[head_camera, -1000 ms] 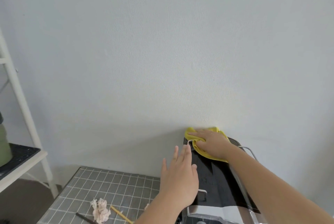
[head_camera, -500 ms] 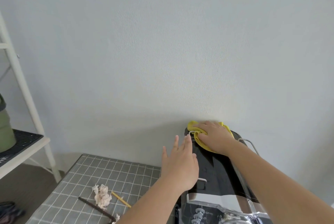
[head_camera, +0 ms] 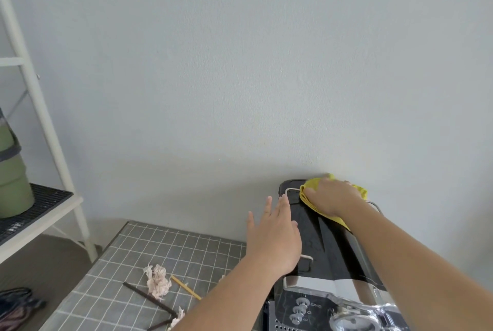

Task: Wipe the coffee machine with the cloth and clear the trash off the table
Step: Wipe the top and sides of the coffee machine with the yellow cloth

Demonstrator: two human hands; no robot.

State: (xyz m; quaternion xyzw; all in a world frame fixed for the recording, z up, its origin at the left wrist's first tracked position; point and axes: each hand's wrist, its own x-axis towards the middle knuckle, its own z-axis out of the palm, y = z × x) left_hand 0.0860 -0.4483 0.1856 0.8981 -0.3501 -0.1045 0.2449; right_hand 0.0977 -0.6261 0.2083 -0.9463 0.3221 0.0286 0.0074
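Observation:
A black and chrome coffee machine [head_camera: 314,240] stands against the wall at the lower right. A bunched yellow cloth [head_camera: 310,188] lies on the rear of its top. My right hand [head_camera: 330,197] holds the cloth down there, fingers bent over it. My left hand [head_camera: 274,240] lies flat with straight fingers against the machine's left top edge. On the table to the left lie a crumpled tissue [head_camera: 157,281], a thin black stick [head_camera: 149,298], a yellow stick [head_camera: 185,287] and a smaller paper scrap [head_camera: 178,316].
The table wears a grey checked cloth [head_camera: 160,245]. A white shelf unit [head_camera: 40,213] stands at the left with a green container [head_camera: 10,184] on a black mat. Something dark [head_camera: 16,304] lies on the floor below. The wall is right behind the machine.
My right hand has slid the cloth to the right along the rear of the machine's top, baring the left rear corner. My left hand has stayed put. The view has dipped.

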